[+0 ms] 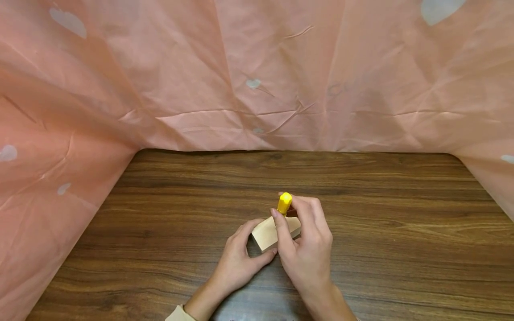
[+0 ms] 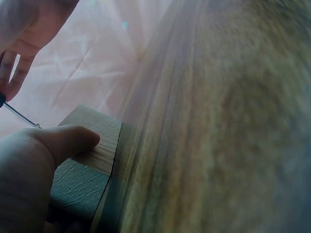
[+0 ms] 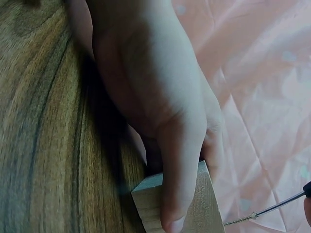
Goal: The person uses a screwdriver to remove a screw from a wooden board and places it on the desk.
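A pale wooden block (image 1: pixel 266 234) rests on the table, gripped by my left hand (image 1: pixel 240 258) with the thumb on the near side. In the left wrist view that thumb presses on the block (image 2: pixel 99 158). My right hand (image 1: pixel 308 243) pinches the yellow handle of a screwdriver (image 1: pixel 284 203) between thumb and fingers above the block. The right wrist view shows the screwdriver's thin metal shaft (image 3: pixel 279 204) meeting the head of a threaded screw (image 3: pixel 239 221), which stands up from the block. How deep the screw sits is hidden.
The dark wood-grain table (image 1: pixel 180 200) spreads around both hands. Pink cloth (image 1: pixel 225 80) with pale hearts hangs along the back and both sides of the table.
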Motion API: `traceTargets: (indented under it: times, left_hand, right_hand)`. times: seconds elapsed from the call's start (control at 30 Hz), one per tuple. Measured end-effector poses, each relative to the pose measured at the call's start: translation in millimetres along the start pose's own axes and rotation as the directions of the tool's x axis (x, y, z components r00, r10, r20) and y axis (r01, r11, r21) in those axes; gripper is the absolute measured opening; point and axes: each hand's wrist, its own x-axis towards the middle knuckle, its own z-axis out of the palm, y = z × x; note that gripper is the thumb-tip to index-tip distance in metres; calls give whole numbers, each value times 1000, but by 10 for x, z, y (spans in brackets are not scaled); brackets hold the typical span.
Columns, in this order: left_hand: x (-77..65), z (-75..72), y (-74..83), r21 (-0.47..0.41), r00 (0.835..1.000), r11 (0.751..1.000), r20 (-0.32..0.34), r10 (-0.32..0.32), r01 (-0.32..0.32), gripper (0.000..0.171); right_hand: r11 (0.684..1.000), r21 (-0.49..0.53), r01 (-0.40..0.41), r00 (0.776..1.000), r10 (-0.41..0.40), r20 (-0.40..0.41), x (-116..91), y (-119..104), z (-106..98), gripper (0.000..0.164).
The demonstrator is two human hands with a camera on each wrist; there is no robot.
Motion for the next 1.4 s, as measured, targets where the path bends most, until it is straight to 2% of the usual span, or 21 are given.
traceTargets:
  times: [0.23, 0.3, 0.5, 0.67, 0.77, 0.9, 1.03, 1.17, 1.4]
  left_hand:
    - [3, -1, 1, 2, 1000, 1000, -3, -4, 4, 60]
    - [0, 0, 0, 4, 1000, 1000, -5, -6, 6, 60]
    - [-5, 5, 4, 4, 1000, 1000, -2, -14, 14, 60]
    - [1, 0, 12, 1, 1000, 1000, -1, -12, 12, 60]
    - [5, -3, 12, -2, 1000, 1000, 1, -10, 10, 60]
    - [3, -1, 5, -4, 1000, 1000, 2, -10, 10, 60]
    - [0, 3, 1, -3, 1000, 1000, 1, -4, 4, 60]
    - [-2, -1, 7, -7, 1000, 1000, 2, -3, 3, 60]
    - [0, -5, 12, -7, 1000, 1000, -1, -2, 2, 59]
  right_hand:
    - [996, 31, -81, 996, 80, 44, -1, -21, -9, 39]
    - [996, 32, -83, 996, 81, 40, -3, -22, -8, 40]
    - [999, 16, -52, 999, 52, 0, 1, -16, -4, 40]
    - [1000, -3, -7, 1000, 7, 5, 17, -7, -13, 46]
    - [999, 6, -34, 999, 34, 19, 18, -13, -16, 49]
    - [995, 23, -93, 996, 93, 17, 11, -25, -13, 42]
    - [998, 6, -61, 998, 61, -20, 10, -18, -11, 38]
    - [1000, -11, -21, 999, 21, -35, 10, -9, -2, 48]
    - [1000, -5, -6, 1000, 6, -1, 9, -22, -3, 60]
